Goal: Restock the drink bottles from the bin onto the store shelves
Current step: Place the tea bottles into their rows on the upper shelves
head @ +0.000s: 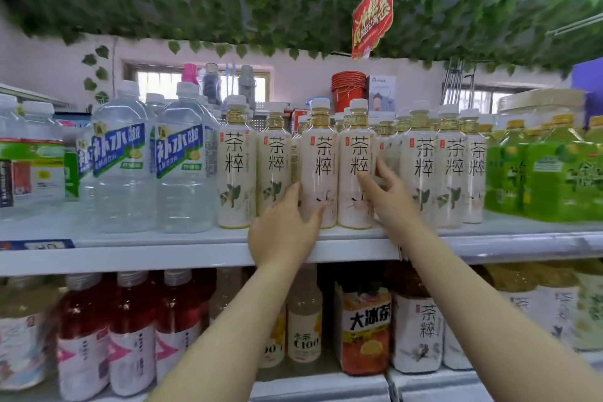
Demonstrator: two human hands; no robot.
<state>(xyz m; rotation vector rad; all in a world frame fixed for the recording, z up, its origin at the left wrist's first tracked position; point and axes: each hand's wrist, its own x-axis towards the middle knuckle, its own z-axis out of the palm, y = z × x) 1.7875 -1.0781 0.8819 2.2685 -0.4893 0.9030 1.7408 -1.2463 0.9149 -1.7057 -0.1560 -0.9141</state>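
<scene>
Two cream-labelled tea bottles with white caps stand side by side at the front of the upper shelf (195,253). My left hand (284,228) grips the lower part of the left tea bottle (318,157), thumb on its right side. My right hand (388,199) holds the right tea bottle (355,157) from its right side, thumb across the label and fingers behind it. More of the same tea bottles (448,166) stand in rows to either side. The bin is out of view.
Large clear water bottles (182,166) stand left of the tea. Green tea packs (548,173) fill the right end. The lower shelf holds red drinks (130,330), yellow bottles and an orange iced-tea bottle (365,330). Fake ivy and a red sign (373,13) hang overhead.
</scene>
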